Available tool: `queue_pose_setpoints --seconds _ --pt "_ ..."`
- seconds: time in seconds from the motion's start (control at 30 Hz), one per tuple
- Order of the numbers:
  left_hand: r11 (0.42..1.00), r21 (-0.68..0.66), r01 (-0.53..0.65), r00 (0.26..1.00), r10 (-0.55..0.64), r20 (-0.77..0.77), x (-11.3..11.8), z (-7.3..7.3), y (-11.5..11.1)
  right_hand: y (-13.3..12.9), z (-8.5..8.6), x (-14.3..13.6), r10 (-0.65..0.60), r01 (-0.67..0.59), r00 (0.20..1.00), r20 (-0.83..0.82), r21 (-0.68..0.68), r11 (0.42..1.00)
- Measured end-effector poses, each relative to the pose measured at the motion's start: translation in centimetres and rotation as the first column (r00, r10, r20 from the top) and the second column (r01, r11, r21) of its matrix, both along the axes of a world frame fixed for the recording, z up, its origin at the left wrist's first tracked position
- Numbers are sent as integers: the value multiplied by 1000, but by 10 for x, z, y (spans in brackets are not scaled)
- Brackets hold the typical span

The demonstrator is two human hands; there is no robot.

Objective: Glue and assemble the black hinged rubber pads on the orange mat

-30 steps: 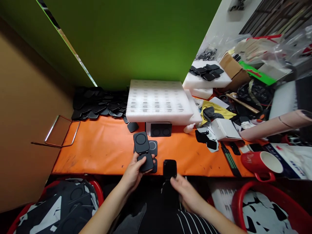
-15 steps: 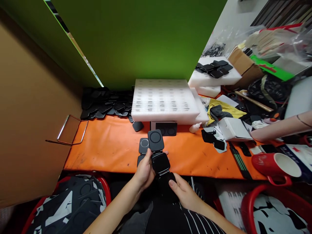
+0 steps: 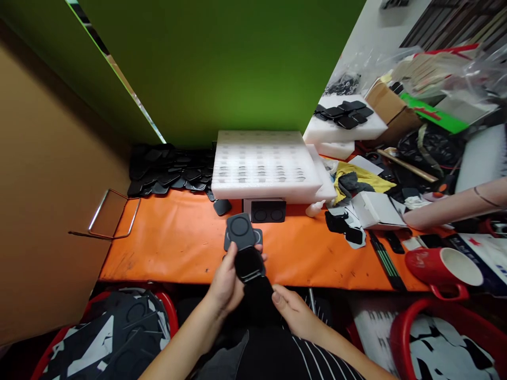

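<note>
My left hand [image 3: 225,285] is closed around a black folding charger [image 3: 240,227] made of hinged square panels; the top panel bears a ring mark. Closed at the lower right edge of this charger is my right hand [image 3: 295,312], its thumb on top. The lowest panel is dark against my black clothing and hard to make out. Just behind the raised panel, a second folding charger [image 3: 258,237] lies on the orange table cover [image 3: 178,237], mostly hidden by the first.
Black chargers [image 3: 174,169] are heaped at the back left, beside a white foam block [image 3: 269,187]. A small white bottle [image 3: 315,209], a white box [image 3: 376,209] and a red mug [image 3: 425,266] stand to the right. Red tubs of scraps flank me below the table edge.
The held charger has shifted slightly left, and its top panel has tilted left over the one lying behind. My left hand moved with it; my right hand still grips its lower end.
</note>
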State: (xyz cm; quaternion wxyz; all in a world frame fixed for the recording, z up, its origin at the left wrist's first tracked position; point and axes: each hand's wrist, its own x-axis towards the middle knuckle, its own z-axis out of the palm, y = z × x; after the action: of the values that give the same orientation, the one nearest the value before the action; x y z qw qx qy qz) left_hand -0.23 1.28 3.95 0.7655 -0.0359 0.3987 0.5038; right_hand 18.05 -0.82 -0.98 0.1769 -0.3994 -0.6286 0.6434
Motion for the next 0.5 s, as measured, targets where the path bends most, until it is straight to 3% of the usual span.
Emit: queue_pose_setpoints --seconds 0.1,0.17,0.23,0.33,0.5 --pt "984 -3 -175 975 173 -142 -43 -1 -4 9 0 -2 10 -62 975 223 225 972" --pt "968 -51 -245 949 229 -218 -72 -7 -10 19 -5 -9 -25 -151 927 374 435 888" --pt "961 -116 -250 948 219 -230 -91 -16 -16 32 -14 -21 14 -314 877 479 552 772" --pt "955 -188 -229 959 189 -210 -97 -32 -26 49 -31 -38 138 -525 796 589 561 639" --pt "954 -205 -219 972 195 -130 -83 -48 -31 51 -52 -30 207 -609 747 632 527 592"
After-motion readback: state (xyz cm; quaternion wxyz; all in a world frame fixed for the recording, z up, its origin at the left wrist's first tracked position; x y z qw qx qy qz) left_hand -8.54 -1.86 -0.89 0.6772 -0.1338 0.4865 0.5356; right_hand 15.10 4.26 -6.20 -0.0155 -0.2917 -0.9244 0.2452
